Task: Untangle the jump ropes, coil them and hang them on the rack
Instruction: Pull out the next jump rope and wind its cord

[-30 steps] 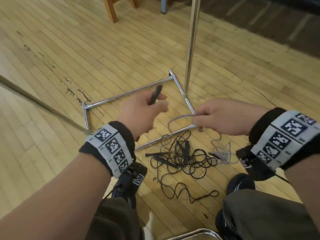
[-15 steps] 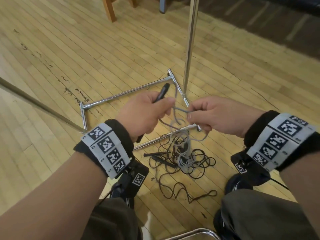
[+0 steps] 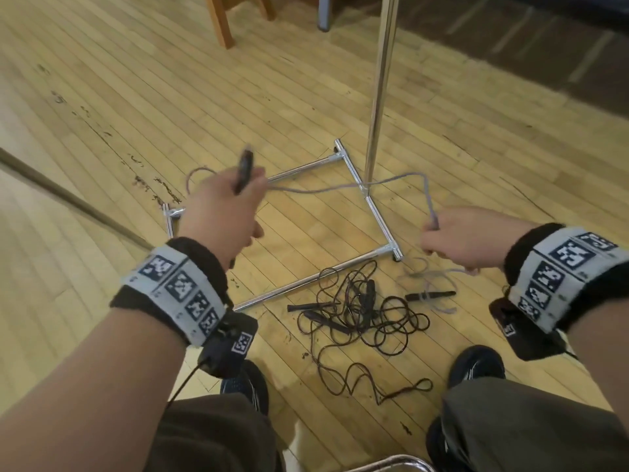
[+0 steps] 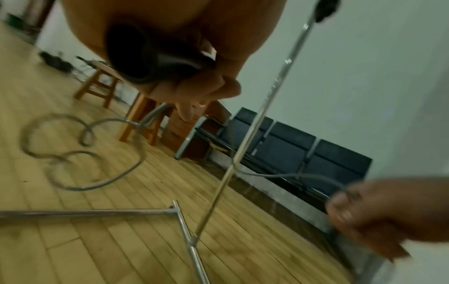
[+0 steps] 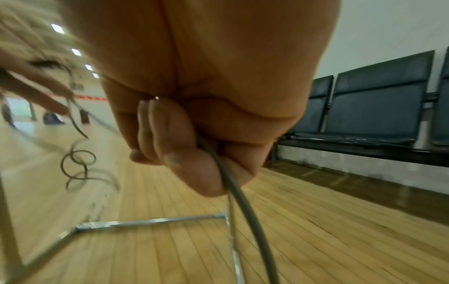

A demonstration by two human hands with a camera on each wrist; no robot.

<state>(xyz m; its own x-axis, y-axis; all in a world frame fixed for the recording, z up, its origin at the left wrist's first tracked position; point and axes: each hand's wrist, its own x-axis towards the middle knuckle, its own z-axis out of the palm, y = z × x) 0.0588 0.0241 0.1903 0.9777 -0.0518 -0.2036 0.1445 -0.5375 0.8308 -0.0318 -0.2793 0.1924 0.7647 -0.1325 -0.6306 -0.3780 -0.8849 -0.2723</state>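
Observation:
My left hand (image 3: pixel 228 202) grips the black handle (image 3: pixel 244 169) of a grey jump rope (image 3: pixel 320 189), with coiled loops (image 4: pixel 73 153) hanging from its fingers. The grey cord stretches rightward to my right hand (image 3: pixel 456 238), which pinches it (image 5: pixel 233 184) in a fist. Its other handle (image 3: pixel 430 295) lies on the floor below my right hand. A tangle of dark ropes (image 3: pixel 360 311) with black handles lies on the floor between my feet. The chrome rack's base frame (image 3: pixel 374 206) and upright pole (image 3: pixel 377 97) stand just beyond.
Wooden stool legs (image 3: pixel 221 22) stand at the far side of the wood floor. A row of dark seats (image 5: pixel 379 103) lines the wall at the right. My shoes (image 3: pixel 476 366) flank the rope pile. A chrome tube (image 3: pixel 391 463) curves at the bottom edge.
My hands, close together half a second ago, have pulled apart: the left went left and up, the right went right. The grey cord now spans between them.

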